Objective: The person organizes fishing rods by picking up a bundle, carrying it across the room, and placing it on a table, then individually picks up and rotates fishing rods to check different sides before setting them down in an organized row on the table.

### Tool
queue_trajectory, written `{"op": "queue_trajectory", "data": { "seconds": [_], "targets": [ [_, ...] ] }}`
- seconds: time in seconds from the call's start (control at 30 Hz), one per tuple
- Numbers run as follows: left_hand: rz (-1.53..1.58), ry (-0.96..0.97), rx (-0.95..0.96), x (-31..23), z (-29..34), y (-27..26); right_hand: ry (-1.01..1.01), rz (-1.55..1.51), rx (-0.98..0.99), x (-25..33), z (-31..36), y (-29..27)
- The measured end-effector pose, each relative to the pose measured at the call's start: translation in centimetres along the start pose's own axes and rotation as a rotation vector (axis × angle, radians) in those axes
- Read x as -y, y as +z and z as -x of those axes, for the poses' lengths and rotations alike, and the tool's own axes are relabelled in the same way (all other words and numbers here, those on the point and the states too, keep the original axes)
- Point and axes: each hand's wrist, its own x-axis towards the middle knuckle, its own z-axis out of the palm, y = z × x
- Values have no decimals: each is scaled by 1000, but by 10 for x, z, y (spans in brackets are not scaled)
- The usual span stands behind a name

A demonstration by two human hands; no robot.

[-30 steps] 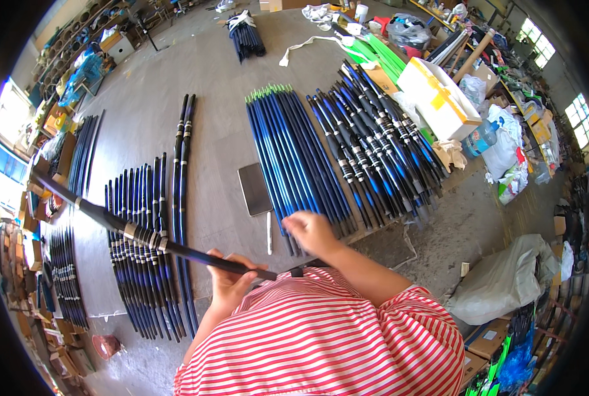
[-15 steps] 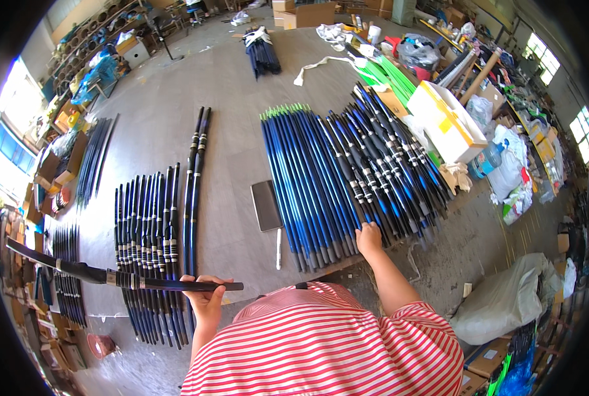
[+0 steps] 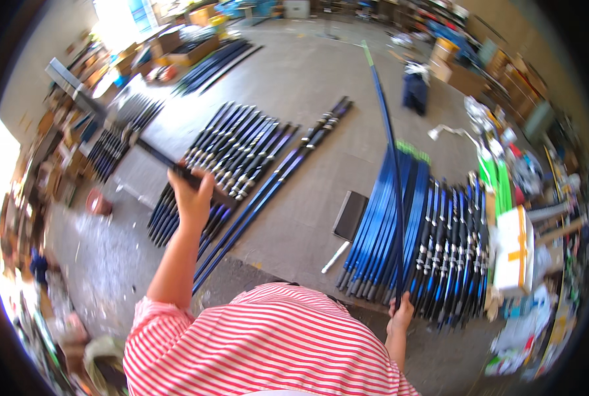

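My left hand [image 3: 192,193] is closed round a thick black fishing rod handle section [image 3: 156,153], which points to the far left and is blurred by motion. In my right hand [image 3: 401,314] is the lower end of a slim blue rod section [image 3: 388,125] with a light green tip, standing up over the table. Beneath it lies a row of blue rod sections [image 3: 373,231] with green tips. To their right are several black rods with reel seats [image 3: 449,244]. Near my left hand lie a row of black rods [image 3: 225,155] and a separate pair of rods [image 3: 288,170].
On the grey table [image 3: 308,224] are a dark phone [image 3: 350,214] and a white pen [image 3: 335,257]. A white foam box [image 3: 513,247] stands at the right edge. A tied dark bundle [image 3: 414,92] and more rods [image 3: 215,65] lie farther back. A red bucket [image 3: 98,201] is on the floor.
My right hand has picked up a blue rod section from the row and raised it. My left hand has moved outward with the black handle section. The view has turned left.
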Motion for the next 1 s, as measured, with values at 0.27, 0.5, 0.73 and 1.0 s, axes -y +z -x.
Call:
{"op": "queue_trajectory", "data": {
  "seconds": [0.27,0.5,0.73,1.0],
  "targets": [
    [90,59,-250,-42,-91,-55,-181,511,138,14,38,-8],
    [182,18,-265,-49,-85,-57,-395,669,275,4,23,-22],
    [173,47,-258,-51,-84,-64,-395,672,267,7,30,-12],
    [72,27,-257,-50,-72,-58,-354,666,253,19,40,0]
  ]
}}
